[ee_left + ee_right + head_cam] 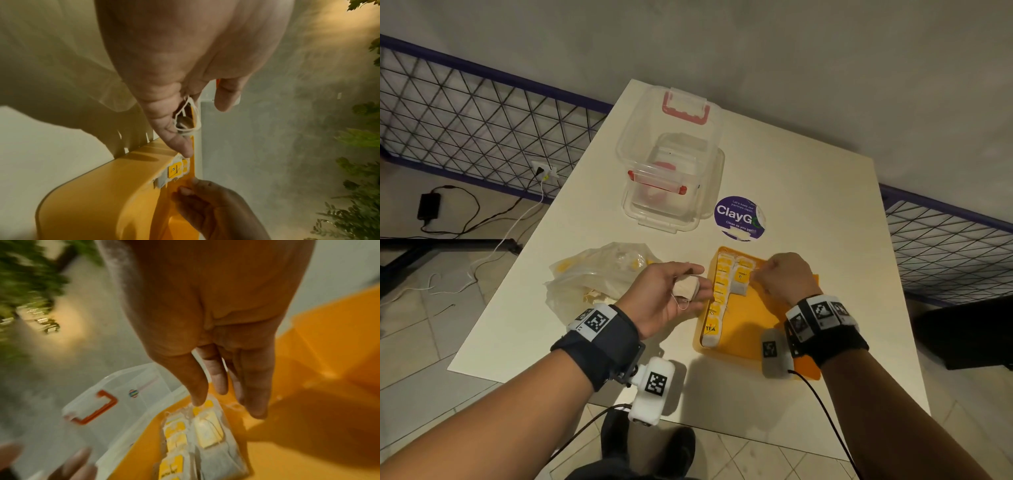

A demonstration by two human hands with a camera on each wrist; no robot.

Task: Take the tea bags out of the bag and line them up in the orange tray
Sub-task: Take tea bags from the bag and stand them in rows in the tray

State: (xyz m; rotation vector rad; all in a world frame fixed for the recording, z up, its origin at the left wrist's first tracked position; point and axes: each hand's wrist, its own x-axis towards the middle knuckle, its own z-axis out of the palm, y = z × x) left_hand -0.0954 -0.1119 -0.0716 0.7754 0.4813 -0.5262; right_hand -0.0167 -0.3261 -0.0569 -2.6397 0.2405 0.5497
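Two hands busy: left hand cupped round a tea bag beside the plastic bag on the worktop, right hand fingers together over the orange tray, nudging the second row; next, likely set that bag beside.

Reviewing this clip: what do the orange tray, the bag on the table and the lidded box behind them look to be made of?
Orange tray: looks like moulded plastic, smooth with a slight sheen and rounded corners. Bag: thin clear plastic film, crinkled, its contents showing through. Box: rigid clear plastic, see-through walls, with red clips that are probably plastic too.
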